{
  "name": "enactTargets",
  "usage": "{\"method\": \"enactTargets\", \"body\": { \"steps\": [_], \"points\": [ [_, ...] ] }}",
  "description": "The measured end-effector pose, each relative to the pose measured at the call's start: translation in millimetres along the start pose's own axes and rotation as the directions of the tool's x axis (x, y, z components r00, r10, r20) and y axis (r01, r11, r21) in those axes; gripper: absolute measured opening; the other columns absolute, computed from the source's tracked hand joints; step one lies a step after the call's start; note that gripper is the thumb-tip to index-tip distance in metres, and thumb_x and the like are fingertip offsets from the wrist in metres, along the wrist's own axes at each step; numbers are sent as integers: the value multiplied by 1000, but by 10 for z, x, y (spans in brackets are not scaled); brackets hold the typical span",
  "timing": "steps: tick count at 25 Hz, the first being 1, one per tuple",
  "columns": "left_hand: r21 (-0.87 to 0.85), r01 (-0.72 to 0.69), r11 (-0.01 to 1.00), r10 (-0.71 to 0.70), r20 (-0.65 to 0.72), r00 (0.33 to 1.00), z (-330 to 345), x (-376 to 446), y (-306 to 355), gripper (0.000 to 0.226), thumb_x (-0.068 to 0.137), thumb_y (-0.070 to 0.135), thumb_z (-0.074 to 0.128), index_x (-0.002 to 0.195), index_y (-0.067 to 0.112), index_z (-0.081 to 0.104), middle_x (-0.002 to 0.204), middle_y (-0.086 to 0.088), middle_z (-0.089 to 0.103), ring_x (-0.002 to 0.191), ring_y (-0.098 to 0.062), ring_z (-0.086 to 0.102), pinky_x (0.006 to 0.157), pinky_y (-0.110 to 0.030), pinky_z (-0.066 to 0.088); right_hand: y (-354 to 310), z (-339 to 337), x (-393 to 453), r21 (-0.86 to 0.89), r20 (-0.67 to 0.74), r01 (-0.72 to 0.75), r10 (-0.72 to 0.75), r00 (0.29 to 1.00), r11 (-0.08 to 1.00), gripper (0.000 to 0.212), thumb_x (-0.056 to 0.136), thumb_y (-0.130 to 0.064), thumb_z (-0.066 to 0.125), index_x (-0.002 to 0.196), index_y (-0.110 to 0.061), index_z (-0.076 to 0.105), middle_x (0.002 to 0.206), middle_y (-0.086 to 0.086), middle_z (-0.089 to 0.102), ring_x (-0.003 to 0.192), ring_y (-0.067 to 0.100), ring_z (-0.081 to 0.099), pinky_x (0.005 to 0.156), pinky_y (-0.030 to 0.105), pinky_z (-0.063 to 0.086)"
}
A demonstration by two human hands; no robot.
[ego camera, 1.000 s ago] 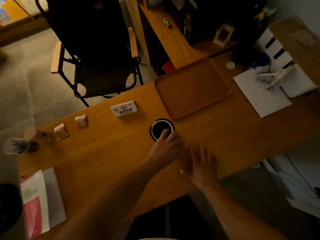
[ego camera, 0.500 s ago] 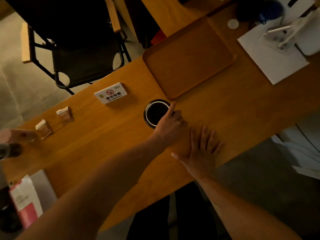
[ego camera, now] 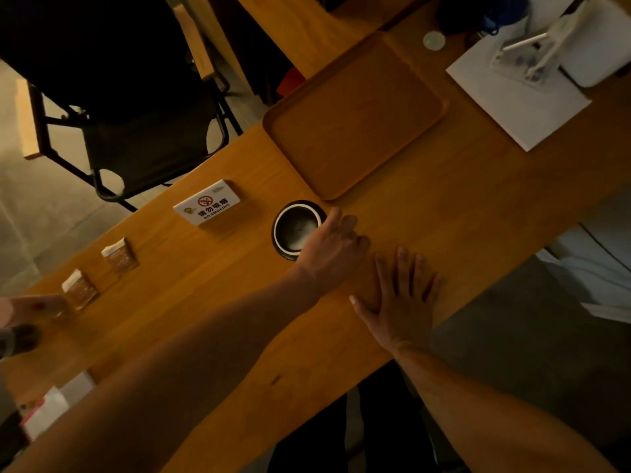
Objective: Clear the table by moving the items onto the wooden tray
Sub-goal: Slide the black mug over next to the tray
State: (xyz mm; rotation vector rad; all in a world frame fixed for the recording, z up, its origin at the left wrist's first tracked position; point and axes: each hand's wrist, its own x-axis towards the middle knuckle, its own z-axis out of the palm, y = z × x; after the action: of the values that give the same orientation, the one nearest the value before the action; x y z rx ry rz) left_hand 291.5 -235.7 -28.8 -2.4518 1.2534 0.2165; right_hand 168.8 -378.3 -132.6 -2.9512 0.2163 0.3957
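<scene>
The black white-rimmed bowl (ego camera: pixel 296 229) sits on the surface (ego camera: pixel 444 213) just short of the empty wooden tray (ego camera: pixel 355 117), the left hand (ego camera: pixel 333 249) curling its grip round the rim, likely to lift it, the right hand (ego camera: pixel 401 297) spread flat, apparently for support, a "NO SMOKING" sign (ego camera: pixel 207 206) nearby.

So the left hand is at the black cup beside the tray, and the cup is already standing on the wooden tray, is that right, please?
Not quite. In the head view the left hand is at the black cup, but the cup stands on the table, just off the near corner of the wooden tray, which holds nothing yet.
</scene>
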Motion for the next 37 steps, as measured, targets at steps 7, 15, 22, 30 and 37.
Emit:
{"method": "enactTargets", "body": {
  "steps": [7,15,22,30,37],
  "points": [
    [48,110,993,-114,83,990,-314,-221,-411,28,91,35,57,112,15,55,96,-4,68,98,-27,56,81,-40,36,-10,-42,13,-9,25,-16,16,1000,1000,95,76,-87,21,155,-36,5,165,7,2,150,36,-1,116,65,-1],
    [-571,382,726,-310,224,924,-214,-559,-668,37,100,48,32,105,20,56,94,1,60,88,-19,55,66,-33,46,-18,-82,-2,2,34,-9,9,999,1000,95,77,-86,21,155,-34,6,165,10,8,150,38,2,116,65,1],
    [-871,353,342,-406,202,891,219,-857,-521,43,99,43,31,86,9,54,76,-9,57,68,-22,52,61,-41,42,-41,-160,-20,-18,80,-27,28,996,999,94,78,-85,19,154,-36,-6,165,8,-6,150,36,-8,117,65,-4],
    [-911,360,201,-447,241,861,509,-904,-287,44,98,43,31,88,10,58,78,5,57,71,-17,53,61,-37,40,-23,-88,-7,-32,56,-22,24,998,999,95,78,-86,21,155,-34,3,165,9,4,151,36,1,117,64,-1],
    [-921,346,181,-430,242,870,625,-918,-258,41,100,41,28,91,12,56,84,1,59,75,-16,54,66,-35,40,-16,-77,2,-45,49,-12,15,999,999,95,78,-86,19,156,-33,6,165,9,5,151,36,1,117,64,-1]
  ]
}}
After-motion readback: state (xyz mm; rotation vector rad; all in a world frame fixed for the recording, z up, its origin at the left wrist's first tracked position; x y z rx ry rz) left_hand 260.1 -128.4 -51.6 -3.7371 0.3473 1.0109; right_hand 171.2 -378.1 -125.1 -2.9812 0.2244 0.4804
